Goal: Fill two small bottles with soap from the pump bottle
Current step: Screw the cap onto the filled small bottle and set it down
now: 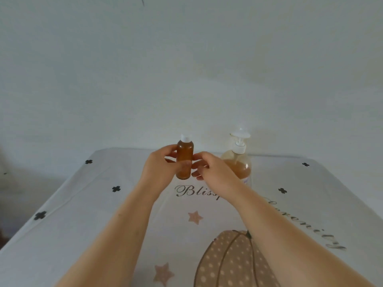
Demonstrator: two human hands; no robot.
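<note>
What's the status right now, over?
Left hand grips small bottle, upright, capped, amber-filled. Right hand beside it, contact unclear. Pump bottle behind, nothing blocking.

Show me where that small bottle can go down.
Bare tablecloth lies left of the left hand, among the black crosses, and right of the pump bottle. Crowded: the centre, with the right hand, small bottle and pump bottle close together.

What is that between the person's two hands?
A small brown bottle with a white cap, upright; the left hand grips it, the right hand is close beside it. Seen in the head view.
</note>
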